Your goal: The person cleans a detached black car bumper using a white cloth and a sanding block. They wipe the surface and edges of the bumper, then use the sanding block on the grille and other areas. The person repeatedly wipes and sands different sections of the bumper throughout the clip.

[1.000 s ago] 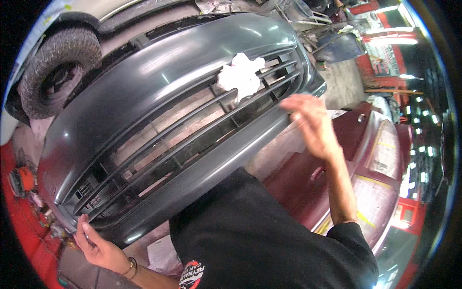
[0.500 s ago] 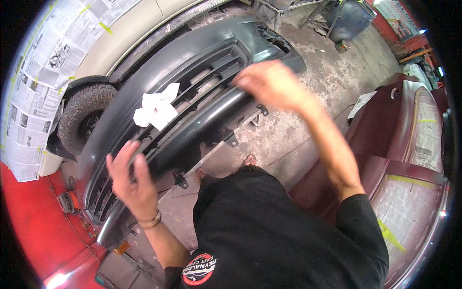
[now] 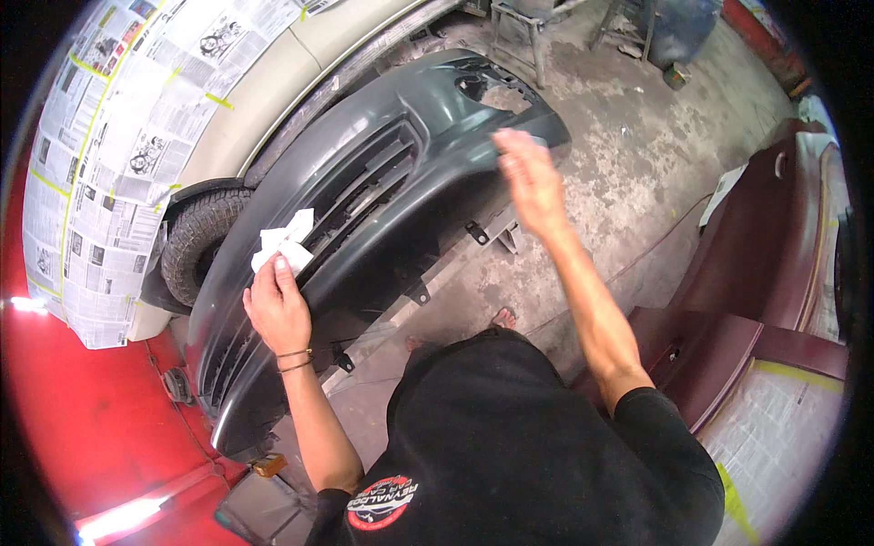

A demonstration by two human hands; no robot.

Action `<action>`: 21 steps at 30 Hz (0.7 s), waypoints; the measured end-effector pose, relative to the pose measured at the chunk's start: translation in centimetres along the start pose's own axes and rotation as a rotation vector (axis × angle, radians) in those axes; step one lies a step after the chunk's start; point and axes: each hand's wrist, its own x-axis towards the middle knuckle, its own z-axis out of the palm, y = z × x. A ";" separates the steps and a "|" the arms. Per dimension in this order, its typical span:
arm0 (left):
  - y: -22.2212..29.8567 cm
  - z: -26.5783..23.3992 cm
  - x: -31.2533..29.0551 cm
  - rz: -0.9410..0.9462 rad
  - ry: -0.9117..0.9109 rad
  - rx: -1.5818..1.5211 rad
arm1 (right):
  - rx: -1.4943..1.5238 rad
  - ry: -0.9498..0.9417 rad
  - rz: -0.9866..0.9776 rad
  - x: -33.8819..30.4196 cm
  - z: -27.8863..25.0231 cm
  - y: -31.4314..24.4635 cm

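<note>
The long dark grey plastic car bumper [image 3: 401, 173] stands on the stained concrete floor [image 3: 628, 155], leaning in front of a cream-coloured car masked with taped newspaper sheets [image 3: 118, 136]. Its long axis runs on a slant from the lower left, by the red floor strip [image 3: 82, 428], up to the upper right, where its open corner end points toward a metal stand. The slatted grille face is turned up and toward the person.

Compared with half a second ago, the white crumpled cloth [image 3: 284, 238] sits in the same place on the grille slats, but the left hand [image 3: 278, 305], which then hovered spread-fingered below it, has now come up so its fingertips press on the cloth's lower edge. The right hand [image 3: 531, 177] has slid further along toward the bumper's upper right end.

The left forearm rises from the lower edge, wrist ringed by thin bracelets, fingers loosely curved and close together, touching the cloth rather than gripping it. The right arm stretches well out, nearly straight, palm down and fingers extended flat over the bumper's smooth upper surface, holding nothing. A dark red car body panel [image 3: 765, 273] lies off to the right, well apart from the bumper.
</note>
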 end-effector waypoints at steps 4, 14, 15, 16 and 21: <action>-1.5 -0.4 0.1 -0.040 -0.006 -0.059 | 0.068 -0.193 -0.264 -1.3 0.7 -7.5; -1.2 -0.4 0.6 -0.027 -0.108 -0.168 | 0.041 -0.147 0.027 1.2 -0.7 1.2; 0.2 -0.7 1.3 -0.025 -0.138 -0.153 | 0.006 -0.173 -0.117 0.6 0.2 -1.0; 1.3 -0.7 2.1 0.052 -0.151 -0.148 | 0.074 -0.220 -0.147 0.3 0.1 -3.6; 10.1 2.0 8.3 0.518 -0.230 -0.044 | 0.125 -0.325 -0.088 1.6 -3.0 2.6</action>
